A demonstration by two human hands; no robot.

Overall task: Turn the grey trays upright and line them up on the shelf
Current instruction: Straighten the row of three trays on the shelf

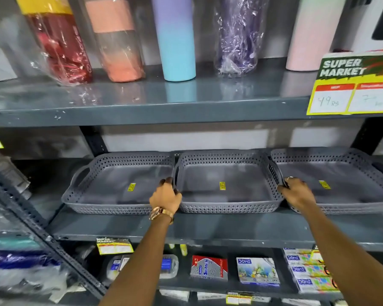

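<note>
Grey perforated trays, three in number, stand upright in a row on the middle shelf (208,226) of a dark metal rack: left tray (111,195), middle tray (224,195) and right tray (349,195), side by side with neighbouring rims touching or nearly so. Each tray floor carries a small yellow sticker (222,185) whose print is too small to read. Left hand (166,196), with a gold-coloured wristwatch (160,214) at the wrist, is closed around the left handle of the middle tray; right hand (296,192), wearing a ring, is closed around that tray's right handle. Upper shelf (142,102) holds tall tumblers, several in clear wrap, among them a red one (60,47) and a lilac-to-blue one (175,38). Price card (354,85) clipped at the upper right reads "SUPER MARKET", with a handwritten "49 RS" in its left box; the figure in its right box is illegible. Lower shelf carries stationery packs, of which several (258,270) show the brand "DOMS", and a second, smaller "SUPER MARKET" tag (114,246) hangs on the middle shelf's front edge.
</note>
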